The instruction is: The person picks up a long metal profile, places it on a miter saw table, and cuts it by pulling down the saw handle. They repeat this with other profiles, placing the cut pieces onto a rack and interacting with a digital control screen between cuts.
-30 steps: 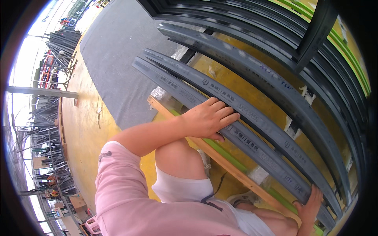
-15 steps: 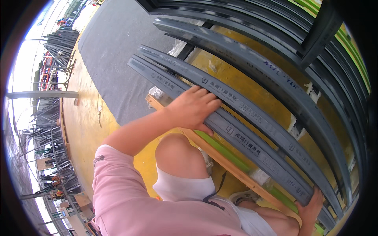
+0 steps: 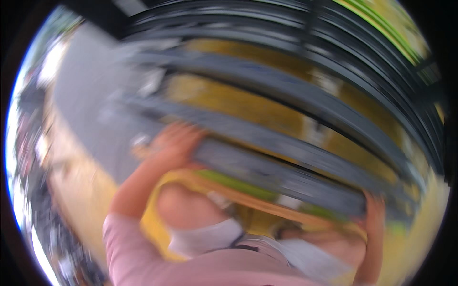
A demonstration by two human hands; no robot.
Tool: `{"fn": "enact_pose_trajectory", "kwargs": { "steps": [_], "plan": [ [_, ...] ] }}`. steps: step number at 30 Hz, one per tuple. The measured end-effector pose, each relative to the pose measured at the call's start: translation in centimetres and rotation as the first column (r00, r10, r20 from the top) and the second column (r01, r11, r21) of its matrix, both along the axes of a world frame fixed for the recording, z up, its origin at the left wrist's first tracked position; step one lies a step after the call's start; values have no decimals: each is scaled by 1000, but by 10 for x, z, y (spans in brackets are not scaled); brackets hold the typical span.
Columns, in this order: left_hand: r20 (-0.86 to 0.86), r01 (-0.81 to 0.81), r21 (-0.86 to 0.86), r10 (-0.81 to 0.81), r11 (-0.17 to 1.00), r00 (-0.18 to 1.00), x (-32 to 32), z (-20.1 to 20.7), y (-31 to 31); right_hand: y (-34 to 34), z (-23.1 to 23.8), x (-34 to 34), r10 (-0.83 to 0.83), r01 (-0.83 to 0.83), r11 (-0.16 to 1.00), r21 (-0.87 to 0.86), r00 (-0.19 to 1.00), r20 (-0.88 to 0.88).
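A long grey metal profile [image 3: 276, 176] lies nearest my body, blurred by motion. Over its left part, my left hand [image 3: 176, 143] is closed, with the fingers across the top and the thumb on the near side. My right hand [image 3: 373, 209] grips the same profile towards its right end, its fingertips smeared. Just beyond runs a second grey profile [image 3: 248, 136], close alongside the first. A third grey profile [image 3: 286, 90] lies farther off, with a gap between.
Dark profiles [image 3: 224, 26] are stacked at the back, with a dark upright post [image 3: 309, 28] before them. A wooden beam [image 3: 257, 204] and a green strip [image 3: 238, 185] run below the near profile. Grey matting [image 3: 90, 90] covers floor at the left.
The view has swung, and the profiles now look flatter across it. Both hands stay on the near profile; my left hand appears farther left and lower, my right hand higher.
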State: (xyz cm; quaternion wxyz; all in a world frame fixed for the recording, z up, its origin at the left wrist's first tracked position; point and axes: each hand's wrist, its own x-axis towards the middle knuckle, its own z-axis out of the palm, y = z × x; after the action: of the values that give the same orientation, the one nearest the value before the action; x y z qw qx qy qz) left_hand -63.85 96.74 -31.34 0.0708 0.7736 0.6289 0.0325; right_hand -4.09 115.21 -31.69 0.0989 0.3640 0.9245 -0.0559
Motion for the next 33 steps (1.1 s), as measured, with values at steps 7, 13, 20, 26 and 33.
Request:
{"fn": "enact_pose_trajectory", "kwargs": {
  "steps": [7,13,20,26,33],
  "plan": [
    [-77,-92,116,101,989,992,-11,-29,-45,73,39,122,-268,251,961,115,948,172],
    [-139,40,135,-21,990,990,21,9,-5,70,35,189,-401,369,915,165,877,264],
    [-144,29,207,1,978,990,1,-7,-28,75,32,188,-373,337,927,163,873,315],
    [-127,37,218,-10,975,992,-10,-15,-27,83,37,203,-389,342,919,197,870,303],
    [-147,63,188,-35,980,988,14,6,-18,85,34,204,-471,418,882,217,800,371]
  ]
}}
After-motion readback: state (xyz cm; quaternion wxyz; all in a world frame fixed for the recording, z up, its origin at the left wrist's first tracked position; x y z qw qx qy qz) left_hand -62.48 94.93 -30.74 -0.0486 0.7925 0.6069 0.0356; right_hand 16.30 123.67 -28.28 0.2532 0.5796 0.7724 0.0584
